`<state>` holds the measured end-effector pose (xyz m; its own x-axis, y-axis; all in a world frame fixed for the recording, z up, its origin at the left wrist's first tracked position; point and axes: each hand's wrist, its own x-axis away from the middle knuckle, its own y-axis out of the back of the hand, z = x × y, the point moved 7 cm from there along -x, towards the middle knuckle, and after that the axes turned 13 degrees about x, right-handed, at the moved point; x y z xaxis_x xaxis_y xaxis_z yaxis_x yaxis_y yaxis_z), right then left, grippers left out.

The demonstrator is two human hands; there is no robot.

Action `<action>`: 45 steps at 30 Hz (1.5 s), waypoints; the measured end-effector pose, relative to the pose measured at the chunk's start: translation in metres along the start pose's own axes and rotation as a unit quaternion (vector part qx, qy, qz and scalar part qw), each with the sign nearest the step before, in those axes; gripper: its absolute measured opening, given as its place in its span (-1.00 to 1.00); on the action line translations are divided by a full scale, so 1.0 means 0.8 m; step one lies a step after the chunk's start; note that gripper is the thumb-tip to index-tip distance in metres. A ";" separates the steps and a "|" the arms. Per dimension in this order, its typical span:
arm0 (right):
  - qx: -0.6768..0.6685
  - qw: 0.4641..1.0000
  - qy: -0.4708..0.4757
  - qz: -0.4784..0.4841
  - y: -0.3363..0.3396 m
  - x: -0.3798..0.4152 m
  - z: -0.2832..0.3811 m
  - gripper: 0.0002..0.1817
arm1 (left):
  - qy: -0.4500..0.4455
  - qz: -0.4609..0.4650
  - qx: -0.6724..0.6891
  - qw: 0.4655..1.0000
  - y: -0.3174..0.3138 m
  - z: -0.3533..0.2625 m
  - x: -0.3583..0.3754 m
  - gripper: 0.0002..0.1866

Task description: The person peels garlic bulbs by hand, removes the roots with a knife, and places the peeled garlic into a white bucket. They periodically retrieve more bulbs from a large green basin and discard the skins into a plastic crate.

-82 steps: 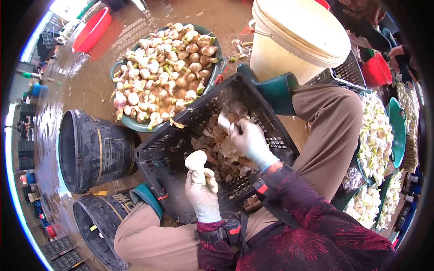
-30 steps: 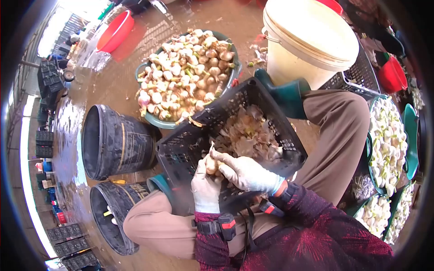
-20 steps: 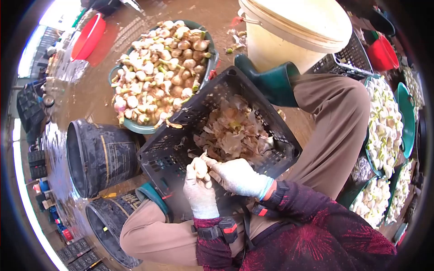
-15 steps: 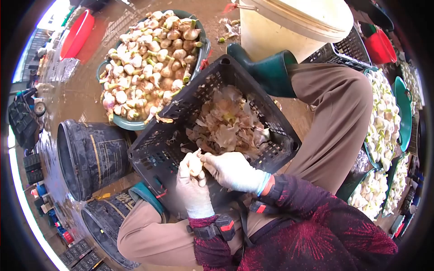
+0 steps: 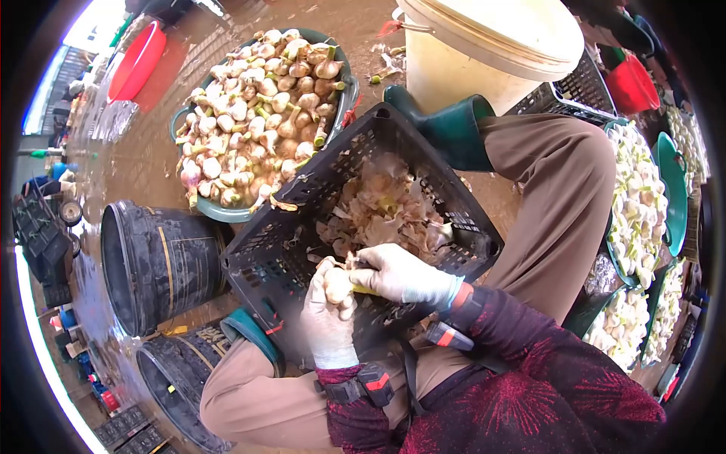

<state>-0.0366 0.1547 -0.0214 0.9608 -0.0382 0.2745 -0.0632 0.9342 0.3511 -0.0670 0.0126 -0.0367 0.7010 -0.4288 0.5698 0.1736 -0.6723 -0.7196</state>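
Note:
My left hand, in a pale glove, is closed around a garlic bulb held over the near side of a black crate. My right hand, gloved too, pinches at the bulb's right side, where a yellow-green garlic stem shows under the fingers. A bit of brownish skin sticks up between the two hands. Inside the crate lies a heap of dry garlic skins. Beyond its left corner stands a green tub piled with unpeeled garlic bulbs.
Black buckets lie to the left. A lidded cream bucket stands ahead, beside a green boot. Tubs of whitish peeled garlic are at the right. Red basins sit farther off.
My right hand has shifted up slightly and now grips the bulb's side, with the yellow-green stem showing. The bulb has turned in my left hand. The view has tilted slightly.

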 end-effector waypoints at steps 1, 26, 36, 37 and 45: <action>-0.196 0.973 -0.083 0.095 -0.005 0.008 0.000 -0.64 | -0.008 0.037 -0.006 0.999 -0.004 0.000 -0.001 -0.60; 0.289 0.943 -0.045 -0.159 0.037 0.008 -0.045 -0.69 | 0.014 0.197 0.180 0.964 -0.045 -0.003 0.006 -0.49; 0.103 0.978 0.014 -0.179 0.022 0.007 0.012 -0.62 | -0.189 0.036 -0.115 0.974 -0.024 -0.008 -0.002 -0.66; 0.024 0.986 -0.021 -0.162 0.022 0.004 0.002 -0.65 | -0.179 0.055 -0.095 0.978 -0.024 -0.005 -0.005 -0.65; 0.156 0.959 0.079 -0.222 0.027 0.007 0.011 -0.86 | -0.141 -0.033 -0.346 0.927 -0.037 -0.001 -0.003 -0.55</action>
<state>-0.0350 0.1717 -0.0042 0.9390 -0.3303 -0.0956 0.3083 0.6856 0.6595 -0.0743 0.0330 -0.0159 0.8746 -0.2633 0.4072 -0.1936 -0.9595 -0.2045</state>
